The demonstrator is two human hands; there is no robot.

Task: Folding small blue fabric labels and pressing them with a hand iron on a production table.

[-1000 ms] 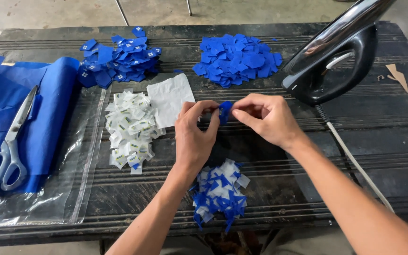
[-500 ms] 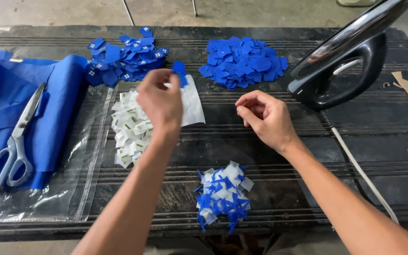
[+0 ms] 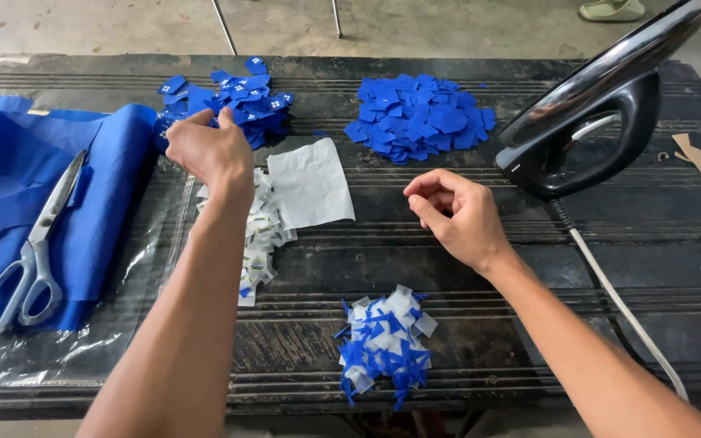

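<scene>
My left hand reaches to the far left, its bunched fingertips touching the near edge of a pile of blue fabric pieces with small white marks. Whether a piece is pinched between the fingers is hidden. My right hand rests mid-table with its fingers loosely curled and nothing in them. Under my left wrist lies a heap of small white tags, next to a white paper sheet. A mixed heap of blue and white scraps lies near the front edge.
A second pile of plain blue pieces lies at the back centre. A black iron stands at the right, its white cord running to the front. Scissors lie on folded blue cloth over a clear plastic sheet.
My left hand has carried a blue piece from the middle to the far-left blue pile. My right hand has let go and stayed near the middle, fingers curled.
</scene>
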